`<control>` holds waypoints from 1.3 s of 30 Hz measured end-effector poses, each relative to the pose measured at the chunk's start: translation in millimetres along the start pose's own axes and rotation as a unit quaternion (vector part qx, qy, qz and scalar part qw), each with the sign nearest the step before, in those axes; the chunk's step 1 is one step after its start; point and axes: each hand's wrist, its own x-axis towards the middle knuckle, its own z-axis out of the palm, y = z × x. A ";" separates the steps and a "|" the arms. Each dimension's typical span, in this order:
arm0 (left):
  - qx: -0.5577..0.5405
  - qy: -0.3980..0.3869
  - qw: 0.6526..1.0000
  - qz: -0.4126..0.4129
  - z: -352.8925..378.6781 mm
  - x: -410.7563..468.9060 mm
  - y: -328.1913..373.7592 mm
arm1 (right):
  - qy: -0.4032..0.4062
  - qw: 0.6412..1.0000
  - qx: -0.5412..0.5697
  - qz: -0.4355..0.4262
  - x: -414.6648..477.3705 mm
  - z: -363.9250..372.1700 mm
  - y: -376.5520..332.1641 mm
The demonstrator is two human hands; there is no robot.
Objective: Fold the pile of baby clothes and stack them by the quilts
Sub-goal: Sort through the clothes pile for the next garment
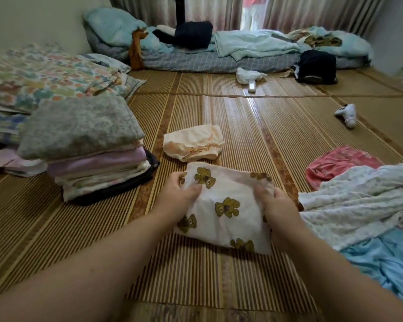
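Baby clothes [363, 201] not yet folded lie in a loose heap at the right edge of the view, pale floral cloth over light blue, on the striped woven mat [242, 126] that covers the floor. Along the far wall a low mattress [219, 59] carries rumpled pale blue bedding and dark bundles. At the left, by the wall, the quilts [44, 75] lie flat, the top one printed with pastel flowers. Just beside them, nearer the person, stands the stack [98, 173] of folded clothes, in white, lilac and dark layers with a thick grey fleecy piece [79, 126] on top. A pink garment [340, 166] lies crumpled against the far side of the heap. A peach garment [193, 142], loosely folded, rests on the mat between the stack and the heap, just beyond the hands. In the middle, directly before the person, the bear-print garment [223, 205], white with brown teddy bears, lies partly folded on the mat, its far edge gathered in both hands. The left hand [177, 194] pinches its far left corner, thumb on top and fingers curled under the cloth. The right hand [277, 205] grips its right side, the fabric bunched at the thumb. A small white sock [347, 117] lies alone on the mat, well apart to the right.
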 end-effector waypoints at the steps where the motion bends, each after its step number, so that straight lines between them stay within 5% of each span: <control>1: -0.040 0.004 0.999 0.016 -4.0 6.6 7.6 | -0.003 1.000 0.009 -0.012 8.9 3.3 -10.9; 8: -0.045 0.140 0.977 0.154 -17.8 92.8 66.1 | -0.041 0.995 -0.018 -0.085 104.6 48.9 -86.5; 17: 0.040 0.292 0.947 0.126 -16.3 218.6 53.5 | -0.060 0.991 -0.095 -0.076 257.0 113.2 -99.7; 22: 0.127 0.238 0.962 -0.042 -3.6 245.2 6.9 | -0.016 0.966 -0.251 -0.055 294.0 123.0 -53.5; 27: 0.213 0.218 0.951 -0.045 4.0 237.7 11.8 | 0.024 0.950 -0.286 -0.122 282.9 116.2 -59.5; 31: 0.310 0.163 0.937 0.009 12.5 189.1 30.6 | 0.037 0.918 -0.347 -0.190 222.2 81.6 -75.2; 39: 0.379 -0.085 0.899 0.201 94.9 14.4 28.2 | -0.005 0.786 -0.541 -0.297 23.2 -52.4 -37.8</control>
